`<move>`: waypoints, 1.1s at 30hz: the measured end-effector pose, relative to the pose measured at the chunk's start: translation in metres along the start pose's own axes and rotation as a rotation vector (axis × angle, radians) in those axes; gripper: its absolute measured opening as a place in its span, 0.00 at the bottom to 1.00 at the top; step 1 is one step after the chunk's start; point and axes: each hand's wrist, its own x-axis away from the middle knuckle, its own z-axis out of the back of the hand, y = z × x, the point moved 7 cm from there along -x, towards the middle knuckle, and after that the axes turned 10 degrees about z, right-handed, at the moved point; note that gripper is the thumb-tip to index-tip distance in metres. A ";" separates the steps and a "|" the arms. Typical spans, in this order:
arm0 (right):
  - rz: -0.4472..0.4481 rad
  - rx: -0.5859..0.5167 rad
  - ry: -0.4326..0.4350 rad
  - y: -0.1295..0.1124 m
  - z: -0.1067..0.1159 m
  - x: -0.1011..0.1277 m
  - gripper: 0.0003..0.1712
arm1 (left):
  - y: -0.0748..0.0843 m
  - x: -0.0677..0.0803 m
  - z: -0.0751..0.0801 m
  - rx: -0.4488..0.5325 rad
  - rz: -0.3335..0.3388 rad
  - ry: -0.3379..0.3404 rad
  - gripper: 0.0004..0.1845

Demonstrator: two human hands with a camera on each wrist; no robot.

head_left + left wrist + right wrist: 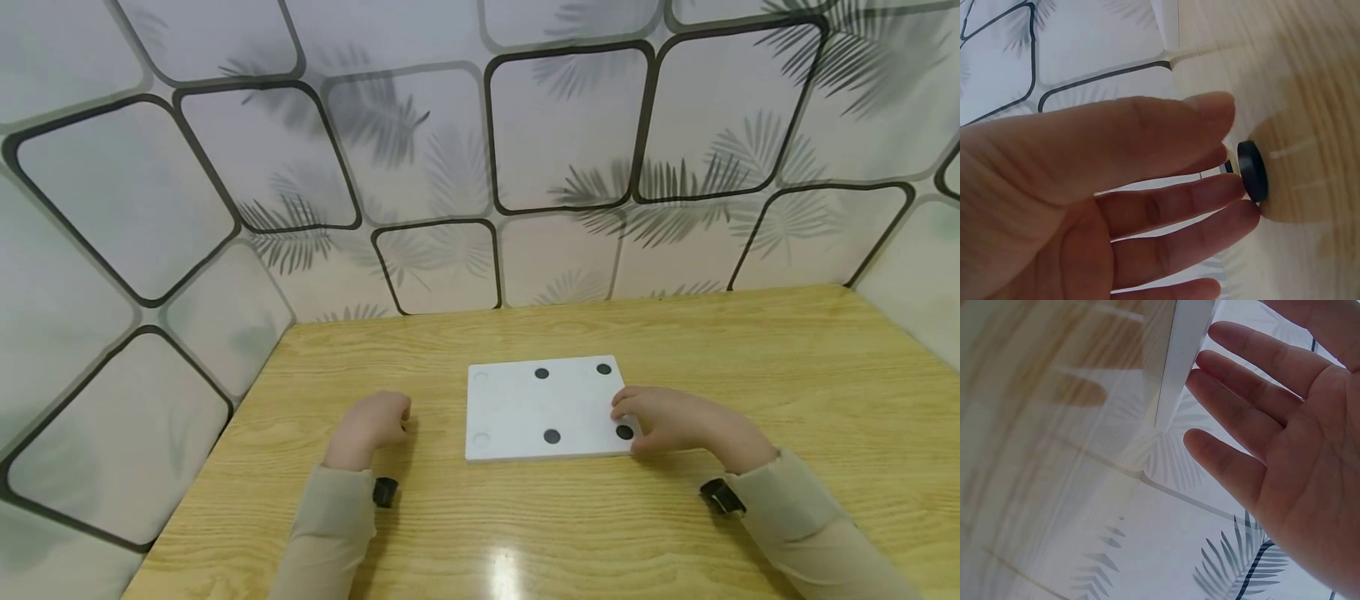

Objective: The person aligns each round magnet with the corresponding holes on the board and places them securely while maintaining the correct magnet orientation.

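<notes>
A white rectangular board (pixel 510 408) lies flat on the wooden table, with several round black discs (pixel 552 436) on it. Two pale circular marks show at its left corners. My left hand (pixel 367 429) is low over the table, left of the board. In the left wrist view its fingers (pixel 1210 194) reach a loose black disc (pixel 1252 172), and the thumb stands a little apart from it; the head view hides this disc. At the board's right edge is my right hand (pixel 667 421), its fingers (pixel 1235 412) loosely extended beside the board's side (pixel 1188 353); contact is unclear.
The wooden table (pixel 525 517) meets a wall (pixel 427 150) with a leaf and rounded-square pattern at the back and left. A pale wall (pixel 915 283) also borders it on the right. A black device (pixel 722 496) sits at the right wrist, another (pixel 385 492) at the left.
</notes>
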 end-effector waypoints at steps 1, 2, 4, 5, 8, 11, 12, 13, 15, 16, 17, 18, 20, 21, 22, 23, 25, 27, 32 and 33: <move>0.002 0.002 0.000 0.000 0.000 0.000 0.22 | -0.001 0.000 -0.001 0.003 -0.003 -0.002 0.08; -0.001 0.001 0.001 0.000 0.000 0.000 0.22 | -0.001 0.000 -0.001 0.001 -0.007 0.000 0.09; -0.003 0.000 0.003 0.000 0.000 0.001 0.23 | -0.001 -0.001 -0.001 -0.005 -0.014 -0.001 0.08; 0.000 0.002 0.004 0.000 0.000 0.001 0.23 | -0.002 -0.001 -0.002 -0.011 -0.017 -0.002 0.08; 0.000 -0.005 0.006 0.000 0.000 0.001 0.22 | -0.003 -0.002 -0.004 -0.019 -0.014 -0.008 0.08; 0.008 -0.002 0.006 -0.001 0.000 0.000 0.22 | -0.003 -0.003 -0.006 -0.019 -0.003 -0.011 0.09; 0.004 -0.003 0.005 -0.001 0.000 0.000 0.22 | -0.004 -0.003 -0.006 -0.016 0.001 -0.011 0.10; 0.003 -0.003 0.006 -0.001 0.000 0.001 0.22 | -0.004 -0.003 -0.006 -0.016 0.002 -0.009 0.10; 0.002 0.001 0.006 -0.001 0.000 0.001 0.22 | -0.004 -0.003 -0.007 -0.013 0.009 -0.006 0.13; 0.001 0.002 0.006 -0.001 0.001 0.001 0.22 | -0.004 -0.004 -0.008 -0.010 0.012 -0.006 0.14; 0.001 0.003 0.007 -0.001 0.000 0.001 0.22 | -0.004 -0.004 -0.008 -0.007 0.014 -0.002 0.16; 0.001 0.005 0.007 -0.001 0.000 0.001 0.22 | -0.004 -0.004 -0.009 -0.006 0.015 0.002 0.18; 0.003 0.011 0.007 -0.002 0.000 0.001 0.22 | -0.004 -0.004 -0.009 -0.004 0.021 0.009 0.20; 0.003 0.013 0.006 -0.002 0.000 0.001 0.22 | -0.004 -0.004 -0.009 -0.005 0.023 0.013 0.20; 0.004 0.013 0.006 -0.002 0.000 0.001 0.22 | -0.004 -0.003 -0.008 -0.009 0.022 0.019 0.20; 0.002 0.015 0.007 -0.002 0.000 0.001 0.22 | -0.004 -0.003 -0.008 -0.015 0.024 0.022 0.20; 0.002 0.014 0.007 -0.002 0.000 0.001 0.22 | -0.003 -0.002 -0.008 -0.023 0.027 0.020 0.18; -0.001 0.014 0.007 -0.002 0.000 0.001 0.22 | -0.001 -0.002 -0.008 -0.028 0.021 0.016 0.17; -0.020 -0.002 0.012 -0.001 0.000 0.001 0.22 | 0.004 0.002 -0.005 -0.010 -0.002 0.003 0.14; -0.027 -0.010 0.013 -0.001 0.000 0.001 0.22 | 0.004 0.003 -0.005 -0.008 -0.005 0.002 0.14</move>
